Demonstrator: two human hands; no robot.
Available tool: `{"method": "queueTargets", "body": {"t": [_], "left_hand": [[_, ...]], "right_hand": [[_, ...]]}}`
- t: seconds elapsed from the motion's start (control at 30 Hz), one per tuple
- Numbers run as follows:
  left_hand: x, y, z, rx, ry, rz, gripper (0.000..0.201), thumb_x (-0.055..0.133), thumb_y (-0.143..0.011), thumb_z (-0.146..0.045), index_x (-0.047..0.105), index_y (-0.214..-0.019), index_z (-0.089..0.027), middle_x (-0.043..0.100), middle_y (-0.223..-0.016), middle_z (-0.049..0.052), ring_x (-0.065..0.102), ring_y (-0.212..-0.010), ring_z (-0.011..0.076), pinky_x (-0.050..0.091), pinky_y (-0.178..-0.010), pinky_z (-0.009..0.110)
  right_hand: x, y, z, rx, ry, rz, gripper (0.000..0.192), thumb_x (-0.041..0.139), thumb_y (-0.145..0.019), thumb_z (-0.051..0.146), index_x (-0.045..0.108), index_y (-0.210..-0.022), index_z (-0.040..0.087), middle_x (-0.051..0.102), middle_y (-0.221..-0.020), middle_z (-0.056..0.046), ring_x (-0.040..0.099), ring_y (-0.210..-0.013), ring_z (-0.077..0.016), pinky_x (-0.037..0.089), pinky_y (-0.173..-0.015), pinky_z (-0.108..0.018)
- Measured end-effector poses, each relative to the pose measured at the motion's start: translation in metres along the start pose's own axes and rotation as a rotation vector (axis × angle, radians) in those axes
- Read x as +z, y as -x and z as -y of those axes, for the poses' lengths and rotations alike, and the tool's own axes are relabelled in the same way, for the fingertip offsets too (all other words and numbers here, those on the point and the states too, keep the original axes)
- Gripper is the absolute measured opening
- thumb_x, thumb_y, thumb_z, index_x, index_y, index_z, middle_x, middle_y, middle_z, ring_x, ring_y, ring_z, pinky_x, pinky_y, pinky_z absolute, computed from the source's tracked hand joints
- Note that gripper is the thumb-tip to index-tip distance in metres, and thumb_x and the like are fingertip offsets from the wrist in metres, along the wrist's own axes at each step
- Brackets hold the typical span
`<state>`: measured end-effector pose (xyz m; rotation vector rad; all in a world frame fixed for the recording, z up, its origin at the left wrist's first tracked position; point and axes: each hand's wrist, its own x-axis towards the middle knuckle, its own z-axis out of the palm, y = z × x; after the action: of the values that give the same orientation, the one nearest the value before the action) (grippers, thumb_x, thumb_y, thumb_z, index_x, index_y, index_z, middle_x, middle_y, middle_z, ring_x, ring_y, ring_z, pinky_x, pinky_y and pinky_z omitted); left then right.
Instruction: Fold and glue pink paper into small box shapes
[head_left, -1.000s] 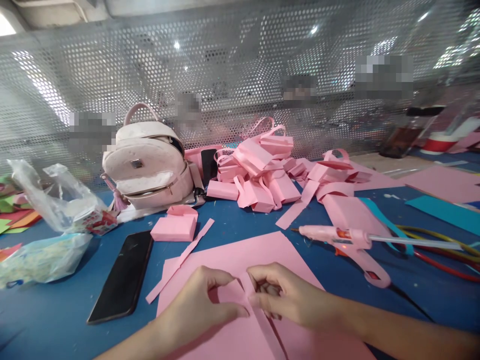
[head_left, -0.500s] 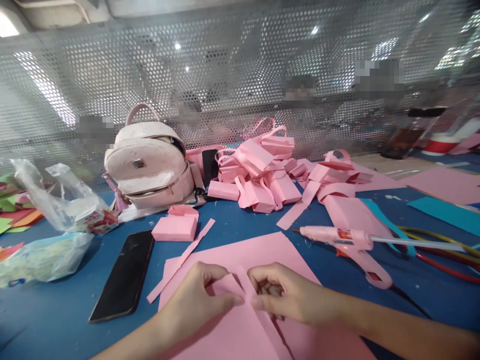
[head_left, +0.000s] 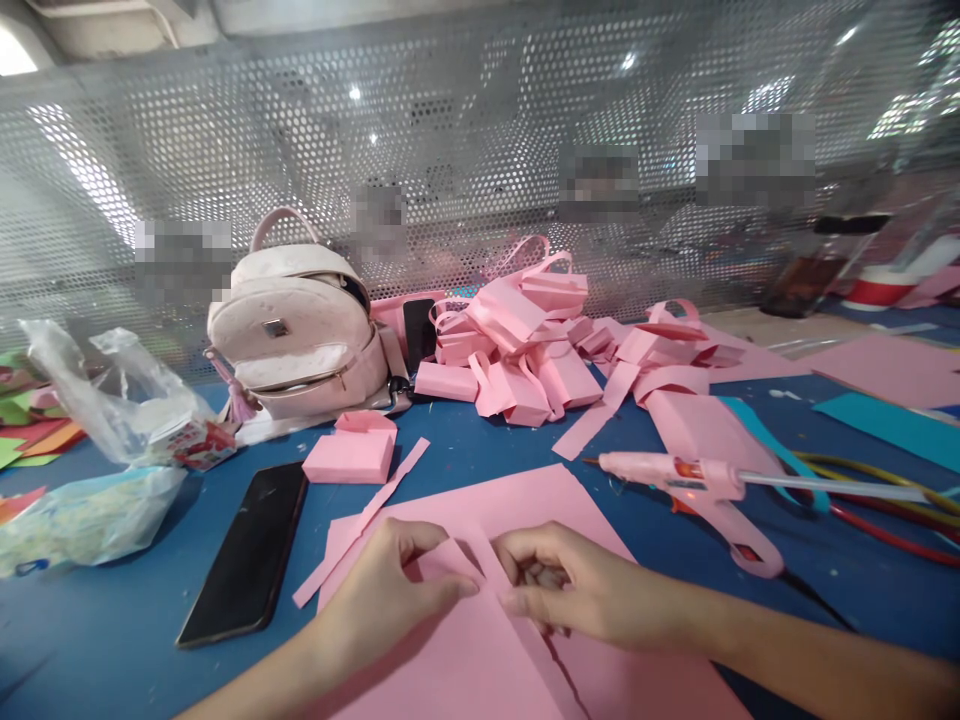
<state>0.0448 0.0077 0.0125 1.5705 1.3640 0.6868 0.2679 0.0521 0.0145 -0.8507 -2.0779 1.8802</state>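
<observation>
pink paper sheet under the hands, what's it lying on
The pink paper sheet lies on the blue table, both hands pinching its fold: left hand, right hand. Whatever is beneath the sheet is covered.

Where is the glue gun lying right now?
The glue gun lies on the blue table on the right of the head view, beyond the right hand, beside the pile of pink paper bags.

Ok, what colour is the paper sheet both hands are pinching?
Pink. The paper sheet under the left hand and right hand shows best in the head view.
</observation>
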Motion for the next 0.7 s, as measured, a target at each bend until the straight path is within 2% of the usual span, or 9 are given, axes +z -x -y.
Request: {"method": "queueTargets", "body": {"t": [0.1, 0.27, 0.5, 0.57, 0.63, 0.7], "left_hand": [[-0.001, 0.001, -0.002, -0.005, -0.014, -0.006, 0.019, 0.067, -0.077, -0.029, 0.067, -0.063, -0.016, 0.049, -0.061, -0.004, 0.043, -0.065, 0.0124, 0.036, -0.061, 0.023], [-0.002, 0.002, -0.008, -0.001, -0.030, -0.016, 0.020, 0.065, -0.079, -0.031, 0.072, -0.068, -0.015, 0.059, -0.065, -0.001, 0.052, -0.069, 0.0153, 0.041, -0.066, 0.024], [-0.005, -0.002, -0.002, 0.010, -0.105, -0.080, 0.019, 0.065, -0.079, -0.030, 0.066, -0.065, -0.017, 0.058, -0.066, -0.002, 0.052, -0.070, 0.0155, 0.041, -0.067, 0.024], [-0.007, -0.003, -0.002, 0.063, -0.057, -0.066, 0.012, 0.072, -0.074, -0.029, 0.070, -0.080, -0.019, 0.065, -0.080, -0.001, 0.056, -0.079, 0.0167, 0.043, -0.074, 0.024], [-0.010, -0.004, -0.003, 0.076, -0.058, -0.021, 0.030, 0.079, -0.066, -0.027, 0.071, -0.094, -0.020, 0.068, -0.091, -0.001, 0.057, -0.085, 0.0177, 0.044, -0.077, 0.024], [-0.013, -0.004, -0.004, 0.015, -0.122, 0.039, 0.026, 0.081, -0.064, -0.028, 0.074, -0.088, -0.019, 0.068, -0.084, -0.002, 0.056, -0.078, 0.0165, 0.043, -0.070, 0.023]], "right_hand": [[0.000, 0.001, 0.000, -0.009, 0.009, -0.027, 0.037, 0.064, -0.086, 0.047, 0.045, -0.072, 0.019, 0.044, -0.059, 0.006, 0.040, -0.054, -0.0087, 0.028, -0.051, -0.021], [0.001, 0.002, 0.002, 0.023, 0.005, -0.062, 0.037, 0.063, -0.086, 0.048, 0.045, -0.073, 0.019, 0.049, -0.060, 0.005, 0.042, -0.055, -0.0092, 0.031, -0.052, -0.021], [0.000, 0.000, 0.000, -0.012, 0.015, -0.032, 0.036, 0.065, -0.085, 0.047, 0.047, -0.074, 0.018, 0.041, -0.061, 0.006, 0.039, -0.056, -0.0088, 0.029, -0.051, -0.021], [-0.001, 0.000, -0.001, -0.016, 0.024, -0.032, 0.035, 0.064, -0.086, 0.046, 0.048, -0.074, 0.018, 0.042, -0.062, 0.006, 0.039, -0.056, -0.0088, 0.029, -0.051, -0.021], [-0.001, 0.000, -0.001, -0.022, 0.009, -0.030, 0.034, 0.064, -0.086, 0.046, 0.048, -0.075, 0.017, 0.043, -0.064, 0.005, 0.039, -0.057, -0.0091, 0.029, -0.052, -0.022], [-0.001, 0.001, 0.000, -0.023, -0.019, -0.030, 0.034, 0.064, -0.085, 0.046, 0.049, -0.076, 0.017, 0.043, -0.067, 0.004, 0.040, -0.059, -0.0097, 0.031, -0.054, -0.022]]}}
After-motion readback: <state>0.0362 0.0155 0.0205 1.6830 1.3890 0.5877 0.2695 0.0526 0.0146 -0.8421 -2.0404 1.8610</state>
